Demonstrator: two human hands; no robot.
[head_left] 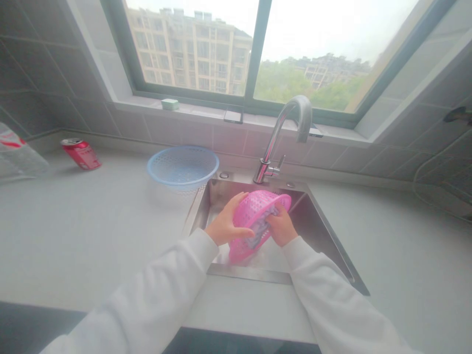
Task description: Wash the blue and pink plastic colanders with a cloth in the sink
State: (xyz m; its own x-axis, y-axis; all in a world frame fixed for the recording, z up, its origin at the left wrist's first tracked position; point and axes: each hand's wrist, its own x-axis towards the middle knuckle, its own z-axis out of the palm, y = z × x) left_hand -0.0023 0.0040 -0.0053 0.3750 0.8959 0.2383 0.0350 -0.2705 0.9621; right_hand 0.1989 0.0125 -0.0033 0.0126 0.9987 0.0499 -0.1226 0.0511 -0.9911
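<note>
A pink perforated plastic basket is tilted on its side over the steel sink, its open face turned toward me and to the right. My left hand grips the basket on its left side, thumb across the near rim and fingers behind. Inside the basket my right hand is closed on a crumpled greyish cloth, pressed against the basket's inner wall. Its fingertips are partly hidden by the cloth.
Behind the sink rises a chrome faucet. A blue perforated basket stands on the counter to the left, with a red can and a clear plastic bottle farther left. A green sponge lies on the windowsill.
</note>
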